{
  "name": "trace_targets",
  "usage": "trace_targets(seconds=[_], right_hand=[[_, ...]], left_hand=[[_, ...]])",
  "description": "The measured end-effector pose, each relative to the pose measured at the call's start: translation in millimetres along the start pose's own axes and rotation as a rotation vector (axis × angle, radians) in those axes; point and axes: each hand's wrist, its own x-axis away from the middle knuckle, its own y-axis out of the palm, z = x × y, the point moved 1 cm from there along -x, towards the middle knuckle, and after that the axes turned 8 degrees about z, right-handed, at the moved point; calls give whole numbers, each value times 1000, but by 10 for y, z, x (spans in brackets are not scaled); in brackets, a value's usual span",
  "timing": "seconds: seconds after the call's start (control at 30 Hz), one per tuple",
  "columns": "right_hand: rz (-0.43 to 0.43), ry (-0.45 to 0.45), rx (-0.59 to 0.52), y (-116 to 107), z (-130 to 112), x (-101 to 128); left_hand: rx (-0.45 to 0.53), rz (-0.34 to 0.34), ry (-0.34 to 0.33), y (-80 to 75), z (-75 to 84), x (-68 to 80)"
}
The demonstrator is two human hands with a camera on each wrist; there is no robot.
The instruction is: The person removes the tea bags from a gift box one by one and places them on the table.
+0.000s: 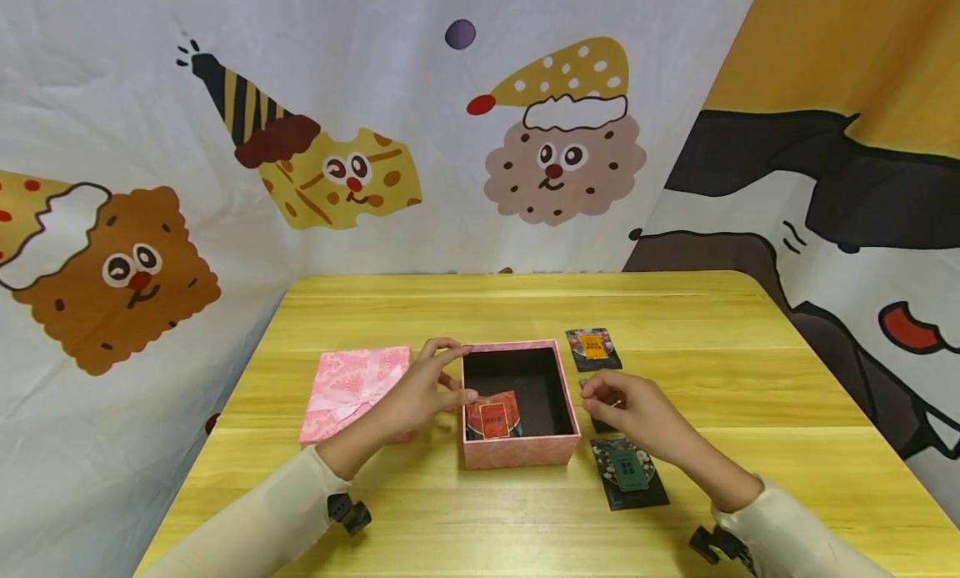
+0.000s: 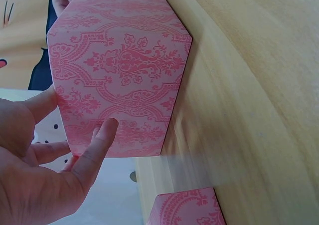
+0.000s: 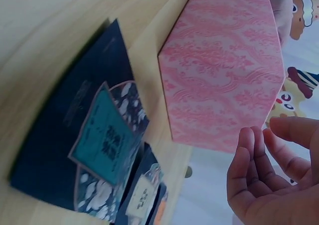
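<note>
Between the hands (image 1: 423, 390) (image 1: 637, 407), box edges (image 1: 521, 441) frame open room.

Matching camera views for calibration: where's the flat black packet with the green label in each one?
Head: right of and below centre, the flat black packet with the green label lies nearest the camera of the packets.
Left wrist: not in it.
Right wrist: large and slanted, left of centre.
Shared landmark: the pink patterned square box, in all three.
</note>
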Motion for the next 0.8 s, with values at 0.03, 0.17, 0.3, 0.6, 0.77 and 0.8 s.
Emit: trace_targets(seconds=[0.03, 0.17, 0.3, 0.6, 0.77, 0.8], right_hand=[[0, -6, -2, 7, -11, -5], [-5, -25, -12, 31, -51, -22], [-4, -50, -20, 60, -100, -46], [6, -55, -12, 99, -208, -110], [6, -78, -23, 141, -271, -153], [2, -82, -26, 157, -285, -163]], left_hand=[[0, 0, 2, 0, -1, 0], [-1, -9, 8, -1, -15, -3], [-4, -7, 7, -4, -15, -3], [-3, -4, 16, -2, -30, -9], [0, -8, 20, -4, -33, -10], [3, -8, 23, -3, -35, -11]])
